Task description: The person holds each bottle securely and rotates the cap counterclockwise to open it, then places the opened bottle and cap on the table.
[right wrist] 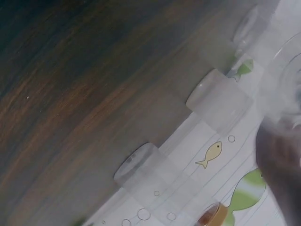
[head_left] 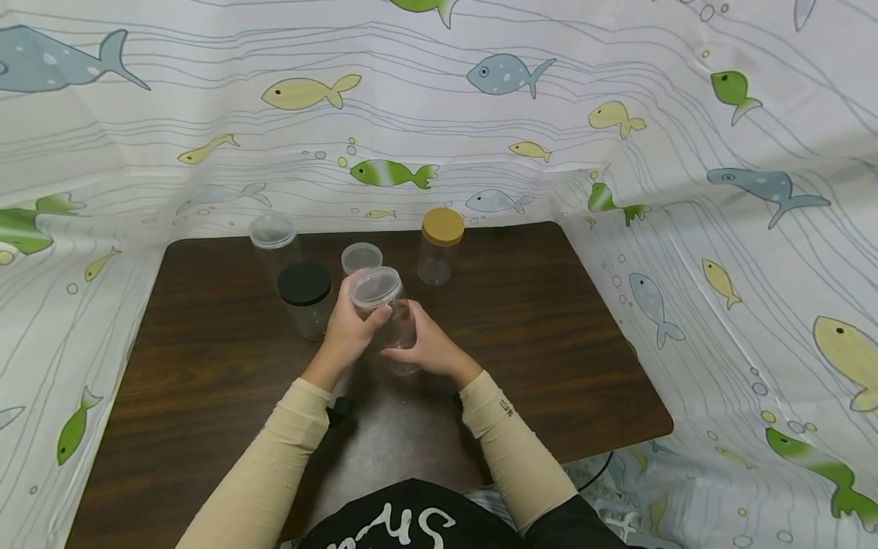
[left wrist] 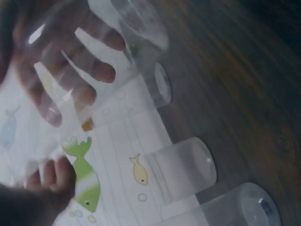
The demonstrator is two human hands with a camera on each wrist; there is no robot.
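Both hands hold a clear jar (head_left: 396, 328) with a clear, ridged lid (head_left: 376, 287) near the middle of the table. My left hand (head_left: 348, 326) grips its upper left side, with the thumb across the front just below the lid. Lower down, the right hand (head_left: 434, 343) wraps the jar's right side, its thumb in front. The jar leans slightly and looks raised off the tabletop. In the left wrist view its see-through end (left wrist: 146, 23) shows, and spread fingers appear through the wall. Part of the jar (right wrist: 287, 84) is at the right edge of the right wrist view.
Behind the left hand stand a black-lidded jar (head_left: 312, 320), a taller clear jar (head_left: 270, 252) and a small clear-lidded jar (head_left: 361, 258). A yellow-lidded jar (head_left: 437, 263) is at the back right. Fish-print sheeting (head_left: 411, 130) borders the dark wooden table (head_left: 549, 358).
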